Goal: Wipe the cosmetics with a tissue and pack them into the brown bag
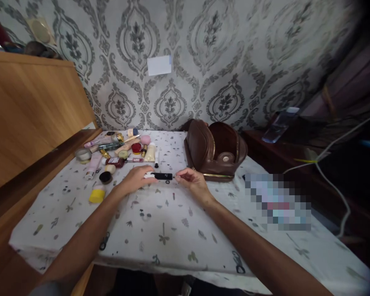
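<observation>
Near the middle of the patterned white cloth (pixel 163 230), my left hand (pixel 137 179) is closed round the white end of a small black and white tube (pixel 164 176). The tube lies sideways, its black part pointing right. My right hand (pixel 193 183) has its fingertips pinched together at the tube's right end; what they hold there is too small to make out. Behind my right hand stands an open brown bag (pixel 200 144) with a gold zip. A cream tube (pixel 149 152) and a small white stick with a black end (pixel 156 158) lie just behind my left hand.
Several cosmetics spread over the back left, among them a yellow-lidded jar (pixel 97 194), a black lid (pixel 105 177) and a pink tube (pixel 93 165). A wooden panel (pixel 33 119) borders the left. To the right are a blurred-out item (pixel 279 201), a clear bottle (pixel 280 125) and cables.
</observation>
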{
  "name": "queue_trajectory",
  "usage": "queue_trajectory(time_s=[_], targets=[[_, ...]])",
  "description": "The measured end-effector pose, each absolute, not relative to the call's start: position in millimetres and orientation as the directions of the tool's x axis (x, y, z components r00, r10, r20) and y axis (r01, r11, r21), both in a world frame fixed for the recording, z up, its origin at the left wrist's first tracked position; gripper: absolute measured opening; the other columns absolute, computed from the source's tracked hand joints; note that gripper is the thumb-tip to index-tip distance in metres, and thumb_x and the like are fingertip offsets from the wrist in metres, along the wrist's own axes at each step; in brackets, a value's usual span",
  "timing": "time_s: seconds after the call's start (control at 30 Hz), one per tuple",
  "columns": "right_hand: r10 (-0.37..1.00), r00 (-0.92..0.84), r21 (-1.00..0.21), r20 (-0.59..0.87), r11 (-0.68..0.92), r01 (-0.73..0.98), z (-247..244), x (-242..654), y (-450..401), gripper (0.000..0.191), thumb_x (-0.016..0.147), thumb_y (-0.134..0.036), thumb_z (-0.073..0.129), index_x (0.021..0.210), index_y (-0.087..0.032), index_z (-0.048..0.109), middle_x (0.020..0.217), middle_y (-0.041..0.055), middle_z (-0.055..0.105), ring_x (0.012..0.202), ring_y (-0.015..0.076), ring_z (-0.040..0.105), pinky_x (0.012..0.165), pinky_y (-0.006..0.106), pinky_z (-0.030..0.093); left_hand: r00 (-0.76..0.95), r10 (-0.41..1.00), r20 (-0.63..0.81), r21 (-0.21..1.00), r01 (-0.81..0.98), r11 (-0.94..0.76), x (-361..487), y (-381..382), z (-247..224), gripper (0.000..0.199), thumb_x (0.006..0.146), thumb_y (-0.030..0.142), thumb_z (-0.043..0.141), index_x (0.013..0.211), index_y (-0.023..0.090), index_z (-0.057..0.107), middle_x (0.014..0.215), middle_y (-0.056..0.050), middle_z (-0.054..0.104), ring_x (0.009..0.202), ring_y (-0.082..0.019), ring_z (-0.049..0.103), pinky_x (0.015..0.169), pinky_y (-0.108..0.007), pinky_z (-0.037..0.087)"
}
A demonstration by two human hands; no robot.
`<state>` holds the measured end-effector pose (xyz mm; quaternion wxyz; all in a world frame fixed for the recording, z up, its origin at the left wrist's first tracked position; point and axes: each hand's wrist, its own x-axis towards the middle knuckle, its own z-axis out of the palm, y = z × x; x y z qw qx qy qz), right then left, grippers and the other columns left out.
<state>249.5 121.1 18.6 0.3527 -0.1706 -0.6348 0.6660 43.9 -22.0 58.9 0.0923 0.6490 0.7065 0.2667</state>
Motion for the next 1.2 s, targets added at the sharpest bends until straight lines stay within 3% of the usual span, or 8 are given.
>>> queue_trajectory(time_s=[0.13,0.23,0.4,0.5,0.63,0.83,1.0,1.2], targets=[[0.670,-0.725,-0.977,0.161,0.006,-0.212,19,254,119,0.034,0.061,-0.042,0.085,0.080,-0.018,0.072,0.071,-0.0007,0.066,0.063,0.0103,0.055,0.062,0.025,0.043,-0.324,0.889,0.323,0.705,0.709,0.002,39,-19,60,0.038,0.088,0.049,0.053,0.067,0.018,0.056,0.062,0.003,0.051,0.065,-0.015,0.049,0.061,-0.024,0.034],[0.633,-0.767,-0.986,0.102,-0.035,-0.160,20,257,117,0.034,0.063,-0.042,0.084,0.083,-0.017,0.073,0.066,-0.0020,0.064,0.057,0.0084,0.052,0.058,0.024,0.042,-0.425,0.827,0.367,0.794,0.606,-0.041,38,-16,56,0.037,0.084,0.049,0.058,0.065,0.017,0.058,0.063,0.003,0.051,0.065,-0.014,0.048,0.060,-0.024,0.036],[0.572,-0.820,-0.994,-0.009,-0.093,-0.054,23,257,113,0.042,0.058,-0.047,0.085,0.082,-0.016,0.070,0.062,-0.0029,0.063,0.052,0.0077,0.051,0.053,0.023,0.040,-0.729,0.669,0.144,0.988,0.140,-0.060,52,-10,49,0.042,0.074,0.059,0.069,0.078,0.018,0.064,0.058,0.006,0.049,0.050,-0.010,0.044,0.045,-0.021,0.034],[0.520,-0.853,-0.996,-0.036,-0.087,-0.012,25,255,107,0.046,0.056,-0.051,0.085,0.079,-0.015,0.068,0.063,-0.0032,0.062,0.048,0.0064,0.050,0.048,0.021,0.037,-0.821,0.571,-0.006,0.972,-0.139,-0.189,65,-5,50,0.048,0.068,0.063,0.074,0.077,0.019,0.060,0.055,0.007,0.047,0.045,-0.008,0.043,0.042,-0.019,0.038],[0.476,-0.879,-0.998,-0.017,-0.057,-0.012,25,251,93,0.046,0.058,-0.054,0.083,0.077,-0.017,0.062,0.064,-0.0043,0.059,0.047,0.0063,0.049,0.045,0.020,0.035,-0.788,0.613,-0.057,0.862,-0.348,-0.367,80,1,54,0.047,0.071,0.063,0.073,0.079,0.019,0.059,0.065,0.004,0.059,0.054,-0.010,0.055,0.050,-0.020,0.046],[0.503,-0.858,-0.992,0.103,-0.012,-0.127,33,239,81,0.041,0.070,-0.055,0.073,0.078,-0.019,0.056,0.059,-0.0049,0.055,0.048,0.0084,0.048,0.045,0.022,0.036,-0.655,0.753,0.062,0.862,-0.345,-0.371,109,7,59,0.047,0.073,0.065,0.070,0.081,0.019,0.062,0.066,0.002,0.061,0.059,-0.011,0.058,0.054,-0.021,0.047],[0.596,-0.765,-0.967,0.244,0.087,-0.240,47,222,90,0.034,0.071,-0.050,0.069,0.076,-0.020,0.053,0.057,-0.0058,0.049,0.045,0.0084,0.040,0.045,0.023,0.035,-0.566,0.805,0.179,0.900,-0.236,-0.367,133,17,66,0.046,0.065,0.044,0.083,0.099,0.022,0.062,0.080,0.002,0.067,0.077,-0.016,0.066,0.068,-0.025,0.051],[0.684,-0.634,-0.918,0.360,0.381,-0.111,37,229,83,0.012,0.076,-0.031,0.058,0.074,-0.021,0.052,0.062,-0.0037,0.051,0.055,0.0107,0.043,0.054,0.023,0.036,-0.678,0.727,0.114,0.907,-0.228,-0.355,138,29,63,0.042,0.063,0.039,0.081,0.094,0.020,0.060,0.080,0.002,0.066,0.073,-0.014,0.064,0.068,-0.024,0.049]])
